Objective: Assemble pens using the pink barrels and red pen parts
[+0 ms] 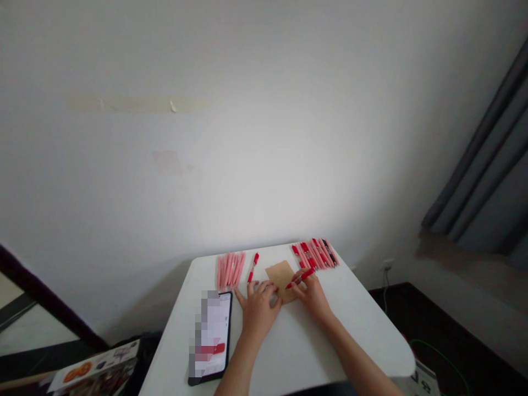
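Observation:
My right hand grips a red pen, its tip down at a small brown piece of paper. My left hand lies spread, its thumb side and fingertips at the paper's left edge. Beyond the left fingers a second red pen with a clear middle lies on the white table. To its left is a row of several pink pens or sticks. Several red, pink and black pens lie side by side at the back right. Any writing on the paper is too small to make out.
A phone with a lit, partly blurred screen lies left of my left forearm. A pale wall stands behind the table. A grey curtain hangs at the right, and a printed box sits at the lower left.

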`<state>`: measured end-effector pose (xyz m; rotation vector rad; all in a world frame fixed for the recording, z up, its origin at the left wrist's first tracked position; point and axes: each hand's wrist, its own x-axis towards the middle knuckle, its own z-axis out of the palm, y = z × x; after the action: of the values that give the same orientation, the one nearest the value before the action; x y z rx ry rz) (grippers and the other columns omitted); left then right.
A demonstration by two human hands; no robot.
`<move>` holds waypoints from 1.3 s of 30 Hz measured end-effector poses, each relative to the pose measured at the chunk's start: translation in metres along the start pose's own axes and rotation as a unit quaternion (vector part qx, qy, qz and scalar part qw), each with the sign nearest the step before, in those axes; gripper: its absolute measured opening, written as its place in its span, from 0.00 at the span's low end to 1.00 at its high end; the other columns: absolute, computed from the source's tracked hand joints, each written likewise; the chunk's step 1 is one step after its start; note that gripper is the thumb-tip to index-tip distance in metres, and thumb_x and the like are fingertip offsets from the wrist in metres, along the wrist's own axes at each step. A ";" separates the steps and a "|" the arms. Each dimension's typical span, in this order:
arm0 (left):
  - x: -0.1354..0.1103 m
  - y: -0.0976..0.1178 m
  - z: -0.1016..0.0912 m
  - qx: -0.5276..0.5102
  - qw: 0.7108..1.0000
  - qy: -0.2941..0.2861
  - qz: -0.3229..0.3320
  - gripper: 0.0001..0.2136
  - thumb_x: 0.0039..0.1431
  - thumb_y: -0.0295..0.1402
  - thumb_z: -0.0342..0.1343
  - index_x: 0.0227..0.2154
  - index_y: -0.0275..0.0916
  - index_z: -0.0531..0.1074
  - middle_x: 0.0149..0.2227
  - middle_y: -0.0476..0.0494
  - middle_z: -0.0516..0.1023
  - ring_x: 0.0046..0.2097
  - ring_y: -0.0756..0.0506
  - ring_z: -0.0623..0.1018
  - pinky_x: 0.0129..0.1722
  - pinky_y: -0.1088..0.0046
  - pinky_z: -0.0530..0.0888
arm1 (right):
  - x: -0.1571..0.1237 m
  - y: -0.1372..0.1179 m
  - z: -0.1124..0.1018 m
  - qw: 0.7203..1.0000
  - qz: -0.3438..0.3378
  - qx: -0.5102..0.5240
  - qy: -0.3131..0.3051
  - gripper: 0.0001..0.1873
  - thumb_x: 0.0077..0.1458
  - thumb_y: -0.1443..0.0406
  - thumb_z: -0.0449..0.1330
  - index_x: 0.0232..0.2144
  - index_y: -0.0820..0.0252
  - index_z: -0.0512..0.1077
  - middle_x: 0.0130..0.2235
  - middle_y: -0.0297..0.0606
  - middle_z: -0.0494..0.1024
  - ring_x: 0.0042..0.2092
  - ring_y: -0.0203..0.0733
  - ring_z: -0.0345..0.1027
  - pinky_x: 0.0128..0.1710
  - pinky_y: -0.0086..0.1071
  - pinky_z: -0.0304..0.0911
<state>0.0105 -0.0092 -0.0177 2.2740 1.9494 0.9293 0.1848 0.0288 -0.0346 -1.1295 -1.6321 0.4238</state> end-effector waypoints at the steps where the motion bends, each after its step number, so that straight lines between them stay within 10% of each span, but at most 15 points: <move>1: 0.000 0.000 0.000 0.002 1.000 0.001 0.001 0.11 0.50 0.40 0.58 0.38 0.53 0.75 0.47 0.49 0.77 0.54 0.36 0.68 0.58 0.32 0.39 | 0.000 0.000 0.000 1.000 0.001 -0.003 0.002 0.01 0.48 0.67 0.60 0.27 0.59 0.71 0.33 0.39 0.75 0.38 0.44 0.68 0.41 0.38 0.61; 15: 0.000 0.000 -0.003 0.011 1.000 0.003 0.009 0.10 0.51 0.39 0.58 0.38 0.52 0.75 0.47 0.50 0.77 0.54 0.36 0.68 0.58 0.31 0.40 | 0.004 0.002 -0.006 0.981 0.105 0.142 0.086 0.18 0.49 0.52 0.61 0.35 0.60 0.75 0.37 0.43 0.79 0.42 0.49 0.71 0.46 0.41 0.63; 27: -0.002 0.000 -0.002 0.006 1.000 0.003 0.012 0.10 0.52 0.40 0.57 0.39 0.55 0.74 0.47 0.51 0.77 0.54 0.37 0.68 0.57 0.31 0.37 | 0.007 0.002 -0.007 0.852 0.219 0.467 0.093 0.16 0.51 0.52 0.60 0.34 0.57 0.74 0.34 0.38 0.75 0.32 0.39 0.68 0.31 0.33 0.66; 39: -0.001 0.003 -0.006 -0.010 1.000 -0.006 0.000 0.10 0.52 0.38 0.57 0.38 0.53 0.75 0.47 0.50 0.77 0.54 0.37 0.68 0.58 0.31 0.36 | 0.007 -0.005 -0.027 0.849 0.203 0.485 0.049 0.31 0.55 0.40 0.42 0.16 0.56 0.62 0.27 0.40 0.70 0.26 0.40 0.61 0.28 0.37 0.61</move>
<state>0.0108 -0.0135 -0.0120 2.2637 1.9259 0.9294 0.2066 0.0246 -0.0166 -0.6588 -0.8367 1.2721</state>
